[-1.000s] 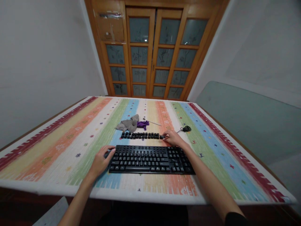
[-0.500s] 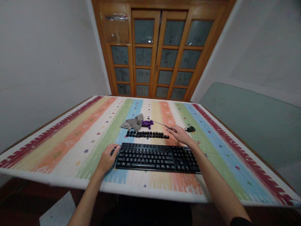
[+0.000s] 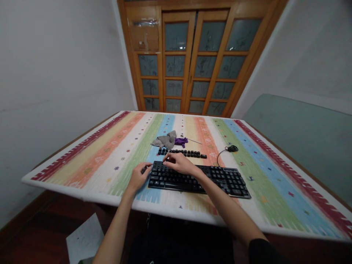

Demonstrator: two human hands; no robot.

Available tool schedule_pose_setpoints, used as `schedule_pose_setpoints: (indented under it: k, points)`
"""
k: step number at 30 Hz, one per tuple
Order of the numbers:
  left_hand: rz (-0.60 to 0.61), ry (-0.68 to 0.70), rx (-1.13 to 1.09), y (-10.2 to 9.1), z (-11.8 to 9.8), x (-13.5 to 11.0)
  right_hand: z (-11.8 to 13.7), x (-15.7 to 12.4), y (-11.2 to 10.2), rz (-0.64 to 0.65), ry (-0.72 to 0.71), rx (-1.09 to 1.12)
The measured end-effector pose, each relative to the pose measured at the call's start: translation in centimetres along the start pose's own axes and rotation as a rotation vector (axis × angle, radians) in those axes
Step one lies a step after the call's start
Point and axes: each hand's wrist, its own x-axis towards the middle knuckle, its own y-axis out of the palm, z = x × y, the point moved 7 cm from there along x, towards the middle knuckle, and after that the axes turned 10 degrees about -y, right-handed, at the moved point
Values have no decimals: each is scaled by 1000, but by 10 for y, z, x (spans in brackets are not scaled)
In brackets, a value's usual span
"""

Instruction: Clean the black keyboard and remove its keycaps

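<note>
Left hand (image 3: 139,176) clasps the keyboard (image 3: 225,178) by its end; right hand (image 3: 180,164) bunches its fingers over the top row, grip unclear, keycaps (image 3: 189,153) just beyond.

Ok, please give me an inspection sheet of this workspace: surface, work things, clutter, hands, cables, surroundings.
Surface: striped tablecloth, lying flat.
Work things: black keyboard near the front edge; row of loose keys just behind it.
Clutter: grey rag, purple rag and thin rod beyond the keys.
Hands: left hand on the keyboard's left end; right hand over its upper left keys, fingers bent; grip unclear.
Cables: black cable curving from the keyboard, coiled at its far end.
Surroundings: wooden doors with glass panes, white walls, paper on the floor.
</note>
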Motion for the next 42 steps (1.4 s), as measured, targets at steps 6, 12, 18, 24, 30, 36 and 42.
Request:
schedule_pose_setpoints:
  k: [6, 12, 18, 24, 30, 36, 42]
  points:
    - [76, 54, -21, 3, -3, -1, -9, 18, 22, -107, 14, 23]
    - [85, 53, -23, 6, 0, 0, 0, 26, 33, -52, -14, -15]
    - [88, 57, -25, 6, -2, 0, 5, 30, 33, 7, -53, -141]
    - [84, 50, -14, 6, -3, -1, 0, 32, 33, 68, -61, -41]
    - [84, 44, -18, 6, -2, 0, -2, 33, 34, -43, -9, -94]
    - [88, 34, -22, 6, -3, 0, -2, 31, 35, -79, 64, -106]
    - [98, 33, -33, 7, -2, 0, -9, 24, 38, -54, 95, 49]
